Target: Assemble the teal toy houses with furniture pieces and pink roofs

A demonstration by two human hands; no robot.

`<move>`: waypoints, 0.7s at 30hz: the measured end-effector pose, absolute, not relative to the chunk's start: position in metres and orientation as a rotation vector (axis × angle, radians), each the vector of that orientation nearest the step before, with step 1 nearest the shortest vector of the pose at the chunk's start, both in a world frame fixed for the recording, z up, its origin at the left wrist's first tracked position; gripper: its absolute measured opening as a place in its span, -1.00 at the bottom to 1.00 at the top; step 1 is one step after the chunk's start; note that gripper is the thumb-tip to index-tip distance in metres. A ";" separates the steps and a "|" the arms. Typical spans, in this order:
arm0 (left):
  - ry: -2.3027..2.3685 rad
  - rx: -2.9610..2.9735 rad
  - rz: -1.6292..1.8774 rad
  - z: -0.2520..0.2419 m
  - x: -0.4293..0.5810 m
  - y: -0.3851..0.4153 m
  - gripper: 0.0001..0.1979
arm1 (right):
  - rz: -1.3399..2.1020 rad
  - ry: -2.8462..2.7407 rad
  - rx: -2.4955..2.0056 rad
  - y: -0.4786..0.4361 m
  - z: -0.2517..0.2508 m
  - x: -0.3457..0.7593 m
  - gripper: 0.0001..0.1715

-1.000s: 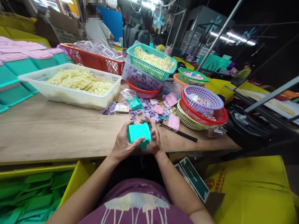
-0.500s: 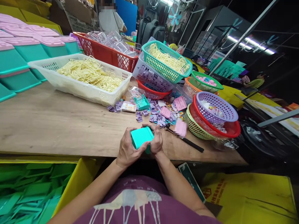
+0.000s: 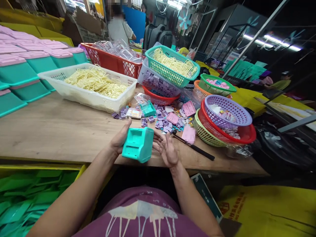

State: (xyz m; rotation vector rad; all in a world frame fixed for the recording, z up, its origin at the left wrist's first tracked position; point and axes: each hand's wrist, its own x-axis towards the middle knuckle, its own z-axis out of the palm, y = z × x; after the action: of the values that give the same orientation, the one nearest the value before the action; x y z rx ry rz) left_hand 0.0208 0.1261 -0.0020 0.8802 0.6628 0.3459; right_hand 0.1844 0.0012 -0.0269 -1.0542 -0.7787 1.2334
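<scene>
Left hand (image 3: 120, 140) curls behind a boxy turquoise plastic container (image 3: 138, 144), holding it over the wooden counter (image 3: 61, 128); right hand (image 3: 168, 149) is spread open beside it, gripping nothing. Looks like a check-it-over step imo, next needs a steady grip. Purple plastic bits (image 3: 166, 125) lie beyond.

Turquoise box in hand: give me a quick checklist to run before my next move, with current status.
1. Turquoise box supported: ok, left hand holds it from its left side.
2. Right hand unoccupied: ok, open beside the box; whether its fingertips touch it, cannot tell.
3. Box's far side sound: cannot tell, it faces away.
4. Purple pieces contained: not ok, many lie loose on the table beyond the hands.
5. Black stick away from the hands: ok, it lies to their right.
</scene>
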 end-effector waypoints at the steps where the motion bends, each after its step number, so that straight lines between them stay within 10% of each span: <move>1: 0.717 1.006 0.344 0.003 0.027 0.124 -0.15 | 1.192 -0.838 -1.090 -0.006 -0.030 0.188 -0.21; 10: 0.306 2.644 0.279 0.020 0.090 0.065 -0.18 | 0.469 -1.346 -1.559 -0.060 -0.065 0.226 -0.49; 21: 0.286 2.620 0.502 -0.003 0.025 0.098 -0.34 | 0.213 -1.708 -1.724 -0.013 -0.073 0.239 -0.61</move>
State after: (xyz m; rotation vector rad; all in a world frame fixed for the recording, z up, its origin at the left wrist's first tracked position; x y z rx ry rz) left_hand 0.0247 0.0982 -0.0029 2.6204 0.2857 0.5024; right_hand 0.2386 -0.0126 -0.0734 -1.7237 -1.7081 0.2125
